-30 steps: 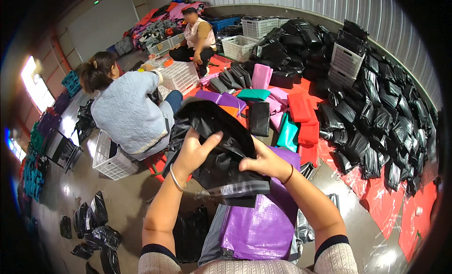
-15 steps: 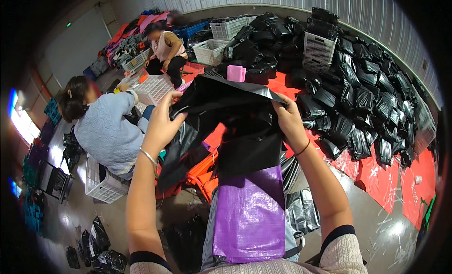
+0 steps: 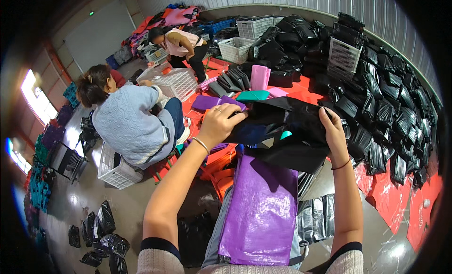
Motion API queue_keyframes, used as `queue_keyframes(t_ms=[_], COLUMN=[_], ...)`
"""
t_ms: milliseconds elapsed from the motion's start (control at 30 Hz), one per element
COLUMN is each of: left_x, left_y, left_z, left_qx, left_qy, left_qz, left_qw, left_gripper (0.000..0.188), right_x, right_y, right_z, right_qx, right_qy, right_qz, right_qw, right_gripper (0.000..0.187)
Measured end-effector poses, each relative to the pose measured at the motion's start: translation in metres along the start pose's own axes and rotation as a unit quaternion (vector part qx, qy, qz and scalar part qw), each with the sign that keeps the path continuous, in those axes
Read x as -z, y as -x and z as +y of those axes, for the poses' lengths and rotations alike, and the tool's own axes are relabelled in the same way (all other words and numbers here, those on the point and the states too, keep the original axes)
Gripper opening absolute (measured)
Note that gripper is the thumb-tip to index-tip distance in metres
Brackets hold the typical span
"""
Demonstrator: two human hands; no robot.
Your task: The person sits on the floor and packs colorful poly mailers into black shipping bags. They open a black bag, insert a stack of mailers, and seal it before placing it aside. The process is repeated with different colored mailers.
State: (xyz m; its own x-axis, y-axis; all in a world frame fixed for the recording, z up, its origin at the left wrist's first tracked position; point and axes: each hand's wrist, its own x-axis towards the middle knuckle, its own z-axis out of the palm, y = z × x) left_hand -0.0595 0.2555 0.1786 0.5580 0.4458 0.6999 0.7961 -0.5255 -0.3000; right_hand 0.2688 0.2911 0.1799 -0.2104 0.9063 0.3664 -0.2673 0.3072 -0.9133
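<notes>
A black plastic bag [image 3: 301, 154] is held up in front of me, spread between both hands. My left hand [image 3: 220, 124] pinches its left edge, with the fingers bent over the film. At the right edge, my right hand [image 3: 335, 135] grips with the thumb on the near side; its other fingers are partly hidden. Folds gape in the middle of the bag. Below it, a folded shiny purple plastic sheet [image 3: 259, 212] lies across my lap, its far end covered by the bag.
Ahead on red sheeting lie a pink folded packet [image 3: 260, 78], a teal packet [image 3: 254, 95] and purple packets [image 3: 205, 102]. A person in a blue sweater [image 3: 134, 118] sits at left; another bends beyond a white crate [image 3: 175, 84]. Black packages [image 3: 376, 114] are heaped at right.
My hands and the black bag have shifted right and lower, the bag now stretched flatter. My view has turned left. The far person has risen from a crouch into a bend.
</notes>
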Motion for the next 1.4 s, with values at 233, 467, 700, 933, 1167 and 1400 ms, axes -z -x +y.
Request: queue_keyframes(t_ms=[233, 467, 700, 933, 1167, 1400], left_x=[-0.037, -0.057, -0.05, -0.045, -0.023, -0.009], left_y=[-0.014, -0.023, -0.027, 0.007, 0.009, 0.002], left_z=[0.024, 0.038, 0.043, 0.03, 0.075, 0.123], left_qx=[-0.001, 0.119, 0.301, 0.325, 0.275, 0.222], left_qy=[-0.01, 0.112, 0.229, 0.217, 0.374, 0.25], left_qz=[0.016, 0.065, 0.1, 0.114, -0.123, -0.269], left_qw=[1.0, 0.984, 0.92, 0.913, 0.877, 0.903], left_gripper=[0.021, 0.008, 0.008, 0.01, 0.018, 0.045], right_x=[0.004, 0.025, 0.059, 0.079, 0.036, -0.003], right_y=[0.004, 0.006, 0.011, 0.026, 0.047, 0.056], right_z=[0.009, 0.011, 0.026, 0.051, 0.053, 0.062], right_qx=[-0.098, -0.119, -0.139, -0.165, -0.151, -0.049], right_qy=[-0.111, -0.145, -0.123, -0.02, 0.093, 0.213], right_qz=[0.037, 0.089, 0.144, 0.123, -0.076, -0.238], right_qw=[0.988, 0.978, 0.972, 0.978, 0.981, 0.946], right_gripper=[0.023, 0.02, 0.023, 0.033, 0.048, 0.057])
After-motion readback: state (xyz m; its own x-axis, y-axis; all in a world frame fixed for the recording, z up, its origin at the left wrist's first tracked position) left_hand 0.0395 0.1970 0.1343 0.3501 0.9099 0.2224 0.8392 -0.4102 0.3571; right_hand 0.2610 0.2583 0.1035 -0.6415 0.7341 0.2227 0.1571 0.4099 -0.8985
